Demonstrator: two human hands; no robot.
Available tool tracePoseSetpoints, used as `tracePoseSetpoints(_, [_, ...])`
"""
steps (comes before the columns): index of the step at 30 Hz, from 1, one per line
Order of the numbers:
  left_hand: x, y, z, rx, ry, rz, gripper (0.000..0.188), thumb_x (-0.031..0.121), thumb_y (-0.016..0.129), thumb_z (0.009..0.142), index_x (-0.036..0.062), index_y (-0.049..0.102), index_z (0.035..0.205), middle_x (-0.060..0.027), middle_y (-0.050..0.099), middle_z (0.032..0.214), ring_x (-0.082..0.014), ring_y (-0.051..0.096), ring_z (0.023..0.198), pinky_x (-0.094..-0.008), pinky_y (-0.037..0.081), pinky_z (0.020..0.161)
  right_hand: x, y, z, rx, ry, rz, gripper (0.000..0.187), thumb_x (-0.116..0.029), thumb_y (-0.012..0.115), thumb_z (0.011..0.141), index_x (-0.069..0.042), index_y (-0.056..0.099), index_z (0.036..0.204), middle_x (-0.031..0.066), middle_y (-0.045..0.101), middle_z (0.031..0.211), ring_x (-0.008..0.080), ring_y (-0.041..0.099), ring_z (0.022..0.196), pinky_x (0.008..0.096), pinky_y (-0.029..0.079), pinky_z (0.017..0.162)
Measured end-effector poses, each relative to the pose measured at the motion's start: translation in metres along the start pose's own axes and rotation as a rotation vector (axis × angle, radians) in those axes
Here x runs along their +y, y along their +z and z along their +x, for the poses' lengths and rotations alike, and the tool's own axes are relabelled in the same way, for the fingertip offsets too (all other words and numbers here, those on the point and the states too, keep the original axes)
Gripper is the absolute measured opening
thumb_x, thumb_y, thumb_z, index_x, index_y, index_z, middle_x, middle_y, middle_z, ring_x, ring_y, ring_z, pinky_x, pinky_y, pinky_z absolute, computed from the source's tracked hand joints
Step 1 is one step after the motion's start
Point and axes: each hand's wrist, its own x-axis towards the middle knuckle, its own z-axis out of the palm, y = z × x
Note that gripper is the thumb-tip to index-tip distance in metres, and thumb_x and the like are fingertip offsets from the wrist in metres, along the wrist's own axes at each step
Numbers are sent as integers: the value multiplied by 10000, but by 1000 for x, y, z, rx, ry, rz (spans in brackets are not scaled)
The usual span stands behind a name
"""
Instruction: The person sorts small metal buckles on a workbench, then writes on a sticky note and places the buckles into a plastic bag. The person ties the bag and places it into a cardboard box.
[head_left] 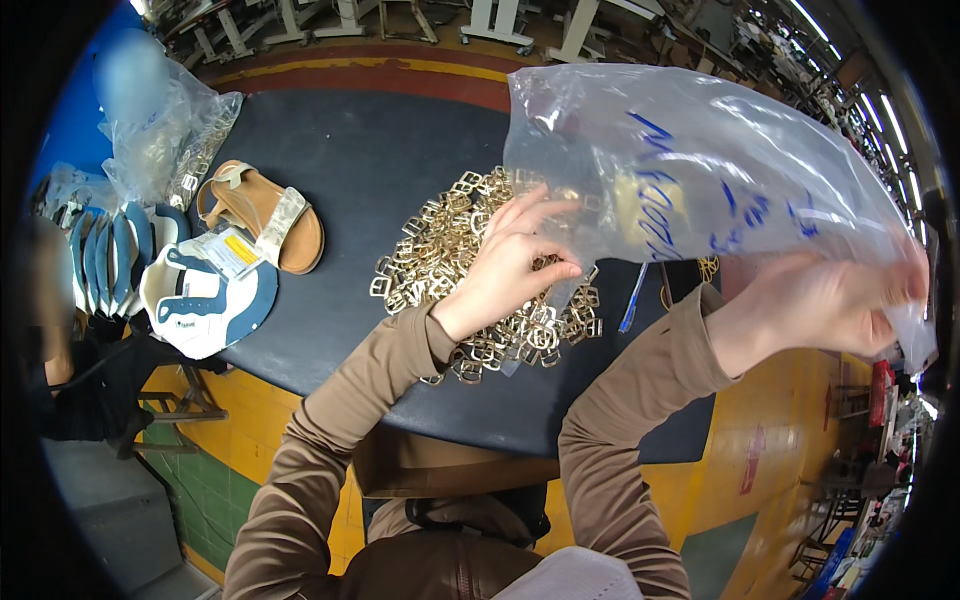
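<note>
A heap of gold-coloured metal buckles (440, 255) lies loose on the dark tabletop. Over its right side my left hand (505, 265) is closed, thumb and index finger pinching the lower edge of a clear plastic bag (740, 150) near its mouth. Farther right, my right hand (830, 300) grips the gathered other end of the bag, held up off the table and a little blurred. The bag is puffed out, with blue handwriting on its side. A few buckles show through the film near the mouth.
On the left lie a tan sandal (285, 235) and white-and-blue shoe parts (205, 310) with a label. Behind them stands another clear bag (165, 140) containing buckles. A blue pen (632, 300) lies beneath the held bag. A cardboard box (440, 465) is below the table's near edge.
</note>
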Motion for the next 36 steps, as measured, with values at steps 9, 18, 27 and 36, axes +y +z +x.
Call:
tracePoseSetpoints(9, [6,-14,18,72,10,-93,193,174,818,864,55,744,996,-76,595,1455,-347,393,1486,-465,343,1193,0,-20,6,246,68,-61,627,-621,571,1013,4,586,983,123,600,1020,204,606,951,400,560,913])
tracePoseSetpoints(18, [17,-55,60,246,-59,-805,146,222,594,1068,77,593,1085,-102,568,1461,-163,529,1299,-346,391,1111,-15,3,4,363,520,238,488,-398,488,1108,23,485,1356,194,515,1378,286,519,1306,477,425,1133])
tracePoseSetpoints(27, [20,-167,-3,466,3,-331,249,78,688,991,74,515,1170,-40,640,1203,-120,571,1152,-323,435,1059,-31,79,-78,-247,1194,742,599,-107,610,1035,-88,284,1536,165,476,1461,257,493,1345,431,418,1130])
tracePoseSetpoints(36, [-97,-272,-94,345,-692,588,622,432,685,980,17,457,1384,-310,618,1249,-457,642,1153,-509,540,961,-70,130,-225,-332,1747,729,677,-20,689,975,-218,239,1440,136,481,1412,237,524,1277,582,444,1039])
